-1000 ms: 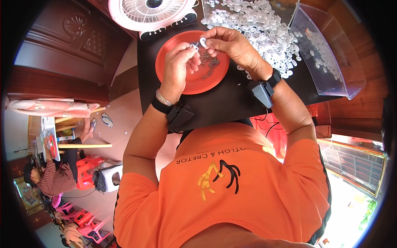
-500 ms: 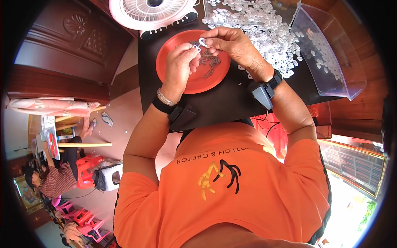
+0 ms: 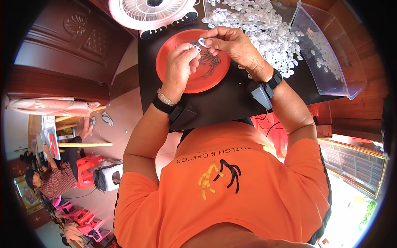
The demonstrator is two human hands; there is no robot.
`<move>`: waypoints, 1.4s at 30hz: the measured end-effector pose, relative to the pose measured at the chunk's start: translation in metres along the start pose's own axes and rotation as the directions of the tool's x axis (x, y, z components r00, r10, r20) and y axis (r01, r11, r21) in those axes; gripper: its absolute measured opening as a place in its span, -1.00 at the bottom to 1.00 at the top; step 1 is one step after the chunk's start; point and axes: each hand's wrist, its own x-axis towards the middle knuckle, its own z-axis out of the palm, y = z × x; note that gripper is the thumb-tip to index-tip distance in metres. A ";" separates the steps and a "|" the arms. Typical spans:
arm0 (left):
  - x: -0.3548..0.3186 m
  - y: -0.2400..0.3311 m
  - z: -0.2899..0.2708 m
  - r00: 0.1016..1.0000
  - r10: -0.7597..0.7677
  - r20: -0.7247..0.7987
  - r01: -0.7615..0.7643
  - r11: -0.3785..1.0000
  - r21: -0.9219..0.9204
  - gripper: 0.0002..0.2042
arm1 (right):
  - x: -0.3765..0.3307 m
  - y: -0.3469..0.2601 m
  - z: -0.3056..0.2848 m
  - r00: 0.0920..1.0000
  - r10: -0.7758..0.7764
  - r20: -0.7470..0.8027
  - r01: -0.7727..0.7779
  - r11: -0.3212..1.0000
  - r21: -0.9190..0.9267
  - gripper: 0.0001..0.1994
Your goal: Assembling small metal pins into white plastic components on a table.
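Over a round red plate (image 3: 178, 84), my two hands meet with their fingertips almost touching. Between thumb and fingers of my right hand (image 3: 235, 46) is a small white plastic piece with a hole (image 3: 202, 42). My left hand (image 3: 181, 64) pinches a tiny light-coloured looped piece (image 3: 197, 48), right beside the white one. Whether the two pieces are joined cannot be made out. Thin grey metal pieces (image 3: 211, 64) lie in a heap on the plate beneath my fingers, partly covered by them.
A large pile of white plastic pieces (image 3: 275, 39) spreads over the dark table (image 3: 215, 105), next to a clear plastic bin (image 3: 337, 58). A pink-and-white fan (image 3: 153, 12) stands at the far edge. At far left, a person (image 3: 58, 180) sits near red stools (image 3: 89, 169).
My hands stay nearly in place; the white piece between the right fingertips has shifted very slightly. At far left, the seated person's arm has moved a little.
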 end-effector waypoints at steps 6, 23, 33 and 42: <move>-0.001 0.001 0.001 1.000 0.005 0.009 -0.006 0.998 0.056 -0.79 | 0.000 0.002 0.000 1.000 -0.017 0.007 0.017 1.000 0.004 -0.81; -0.003 -0.002 0.006 0.998 0.065 -0.024 -0.064 0.997 0.044 -0.78 | -0.002 0.006 0.008 0.998 -0.040 0.046 0.045 0.994 -0.100 -0.80; -0.004 -0.006 0.002 1.000 0.007 -0.021 -0.009 0.996 -0.089 -0.76 | -0.011 -0.005 0.019 0.990 -0.137 0.026 0.139 0.967 -0.213 -0.74; -0.003 -0.008 0.004 0.999 -0.020 -0.030 0.018 0.998 -0.062 -0.74 | -0.011 -0.004 0.026 0.940 -0.333 0.070 0.319 0.789 -0.526 -0.71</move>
